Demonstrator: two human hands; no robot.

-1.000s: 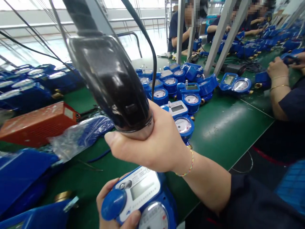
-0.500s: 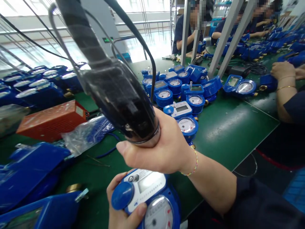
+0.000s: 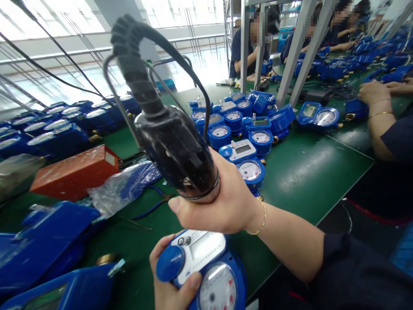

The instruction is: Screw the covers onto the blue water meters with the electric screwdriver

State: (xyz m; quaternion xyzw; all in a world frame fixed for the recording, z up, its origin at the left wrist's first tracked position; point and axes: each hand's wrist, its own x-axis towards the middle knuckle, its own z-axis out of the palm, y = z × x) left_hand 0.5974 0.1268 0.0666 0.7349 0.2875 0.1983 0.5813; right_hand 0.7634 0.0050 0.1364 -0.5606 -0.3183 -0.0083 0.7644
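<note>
My right hand [image 3: 222, 202] is wrapped round a black electric screwdriver [image 3: 180, 150], with a cable and a wire hanging loop at its top end. The driver's tip is hidden behind the hand. Below it, my left hand [image 3: 172, 282] grips a blue water meter [image 3: 211, 254] by its left side, thumb on the front near the round dial. This meter has a white panel with a display, and its round blue cap stands to the left. Whether the driver touches the meter cannot be seen.
Several blue meters [image 3: 248, 170] stand beyond my hands, more [image 3: 54, 120] at the back left. An orange box [image 3: 77, 172], a plastic bag [image 3: 125, 185] and pliers [image 3: 155, 206] lie left. Blue meters [image 3: 58, 245] fill the near left. A co-worker's hand [image 3: 374, 97] is at right; metal posts [image 3: 293, 56] rise behind.
The screwdriver in my right hand has come down slightly and stands a little farther right in view. My left hand keeps its hold on the meter. The whole view has shifted slightly.
</note>
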